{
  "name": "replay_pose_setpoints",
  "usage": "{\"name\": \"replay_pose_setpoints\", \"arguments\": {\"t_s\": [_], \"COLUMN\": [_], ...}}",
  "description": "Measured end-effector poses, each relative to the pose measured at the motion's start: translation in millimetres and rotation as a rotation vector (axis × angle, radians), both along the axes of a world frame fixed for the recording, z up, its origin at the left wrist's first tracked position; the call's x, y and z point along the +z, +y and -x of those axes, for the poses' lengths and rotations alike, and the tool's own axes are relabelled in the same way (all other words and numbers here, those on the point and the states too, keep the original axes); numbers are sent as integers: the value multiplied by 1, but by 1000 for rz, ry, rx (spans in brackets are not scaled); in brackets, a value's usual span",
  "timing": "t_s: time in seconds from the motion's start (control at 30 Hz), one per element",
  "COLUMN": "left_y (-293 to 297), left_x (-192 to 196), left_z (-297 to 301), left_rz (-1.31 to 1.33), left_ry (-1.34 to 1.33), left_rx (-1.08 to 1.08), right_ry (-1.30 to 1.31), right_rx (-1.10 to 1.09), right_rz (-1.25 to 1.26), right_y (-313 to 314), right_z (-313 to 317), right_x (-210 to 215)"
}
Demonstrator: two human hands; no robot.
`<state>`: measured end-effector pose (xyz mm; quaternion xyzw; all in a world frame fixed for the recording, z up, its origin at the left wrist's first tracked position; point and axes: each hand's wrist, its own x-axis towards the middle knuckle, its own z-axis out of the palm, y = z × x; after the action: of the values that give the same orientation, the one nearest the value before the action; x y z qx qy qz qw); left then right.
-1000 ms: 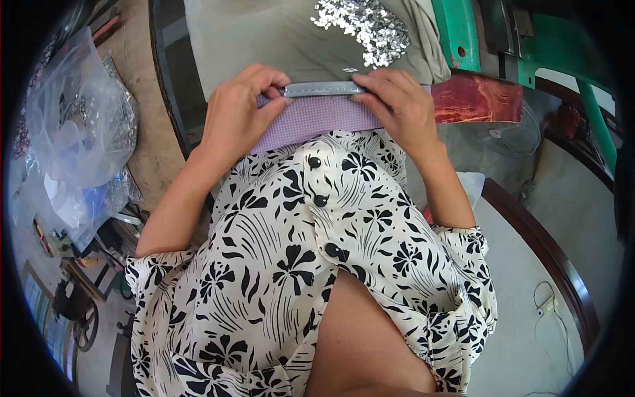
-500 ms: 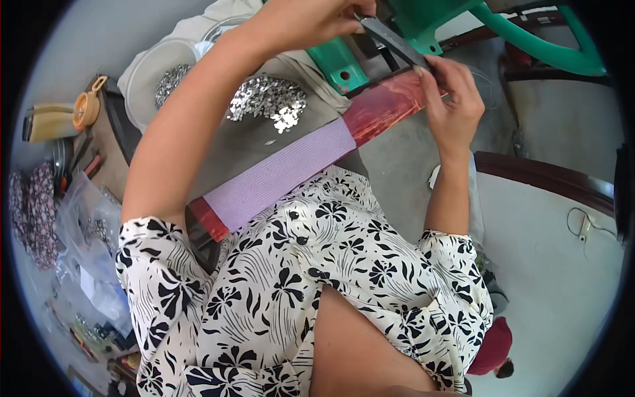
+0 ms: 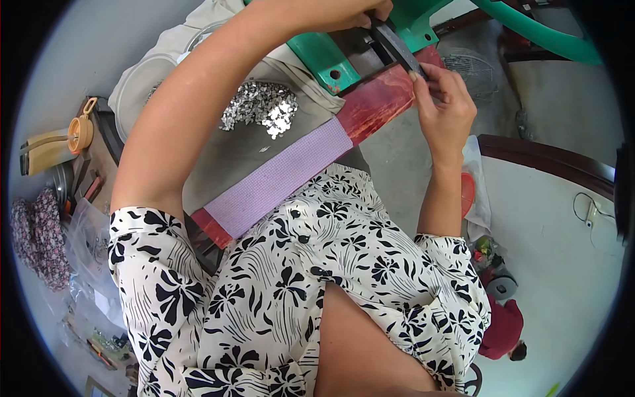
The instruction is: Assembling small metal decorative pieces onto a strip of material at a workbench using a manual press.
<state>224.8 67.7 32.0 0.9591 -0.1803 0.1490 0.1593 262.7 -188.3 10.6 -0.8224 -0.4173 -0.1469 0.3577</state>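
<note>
Both my hands hold a narrow grey metal strip [image 3: 400,47] up near the top of the view. My left hand [image 3: 350,10] grips its far end, close to a green machine [image 3: 344,53]. My right hand [image 3: 443,102] pinches its near end between thumb and fingers. Below the strip lies a long red board [image 3: 380,99] with a lilac perforated mat [image 3: 278,178] on it. A heap of small shiny metal pieces [image 3: 261,112] sits on grey cloth beside the board.
A dark wooden table edge [image 3: 549,162] curves at the right. A tan jug [image 3: 56,142], tools and plastic bags [image 3: 89,245] lie at the left. A white cable [image 3: 592,212] rests on the pale floor. A wire fan guard [image 3: 473,66] stands behind the board.
The view swung left, then settled. My hands lifted the metal strip off the lilac mat and raised it toward the green machine; it stays there now.
</note>
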Motion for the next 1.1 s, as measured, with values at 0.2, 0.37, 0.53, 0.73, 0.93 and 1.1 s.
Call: {"name": "replay_pose_setpoints", "arguments": {"t_s": [0.2,0.37,0.53,0.73,0.93,1.1], "left_y": [-20,-23,-20,-12,-21,-39], "left_x": [6,3,0,6,-16,-46], "left_z": [-1,-2,0,23,49,58], "left_rz": [-161,-128,-179,-191,174,669], "left_ry": [-93,-252,-212,-206,-342,-356], "left_rx": [-6,-109,-134,-51,223,560], "right_ry": [36,43,35,-2,56,51], "right_rx": [-72,-88,-73,-30,-5,5], "right_rz": [-16,7,6,-14,-46,-19], "right_y": [-9,-19,-17,7,34,44], "right_z": [16,22,25,22,9,9], "right_x": [6,11,7,2,-4,6]}}
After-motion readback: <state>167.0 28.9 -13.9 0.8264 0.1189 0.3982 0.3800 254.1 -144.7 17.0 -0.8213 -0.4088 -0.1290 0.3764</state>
